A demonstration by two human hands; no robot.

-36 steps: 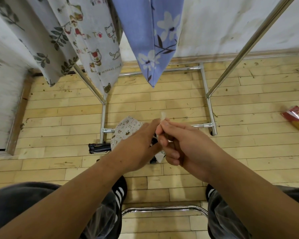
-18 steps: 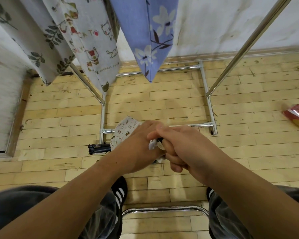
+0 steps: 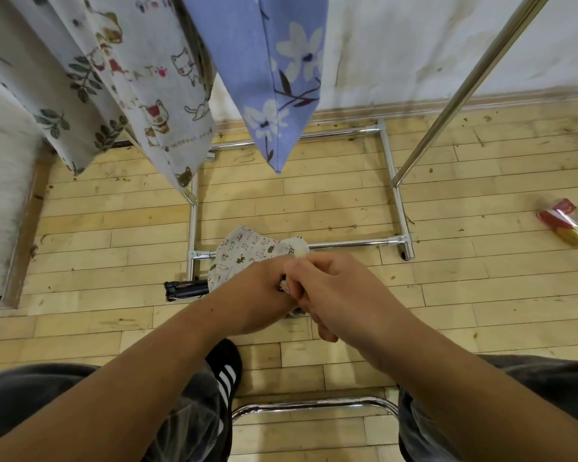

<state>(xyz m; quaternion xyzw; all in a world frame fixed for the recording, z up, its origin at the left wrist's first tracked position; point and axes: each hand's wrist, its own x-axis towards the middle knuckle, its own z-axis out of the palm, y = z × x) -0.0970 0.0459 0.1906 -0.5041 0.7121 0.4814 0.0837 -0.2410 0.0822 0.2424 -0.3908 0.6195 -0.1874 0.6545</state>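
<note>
Item 1. Small cat-print cloth (image 3: 244,258): held in the air just on the near side of the rack's front floor bar (image 3: 347,243), overlapping the bar's left end from where I stand. It is bunched, and most of it spills out to the left of the hands.

Item 2. Left hand (image 3: 257,295): just near of the bar, fingers curled round the bunched cloth, back of the hand up.

Item 3. Right hand (image 3: 334,291): touching the left hand, on the same near side of the bar. The fingers are curled in and the thumb and forefinger pinch a pale tip (image 3: 300,253) at the cloth's upper edge (whether this is a corner of the fabric or a separate tab, I cannot tell).

Item 4. Black tube-shaped object (image 3: 184,290): on the wooden floor (image 3: 114,235), near of the bar's left end, partly hidden by the cloth.

Item 5. Hanging fabrics, above and beyond the bar: a blue flowered cloth (image 3: 281,78), a large cat-print cloth (image 3: 154,78) and a leaf-print cloth (image 3: 47,95), this last one farthest left.

Item 6. Red and yellow packet (image 3: 568,225): on the floor, well to the right of the bar.

Item 7. Black striped shoe (image 3: 226,368): well near of the bar, beneath the left forearm.
</note>
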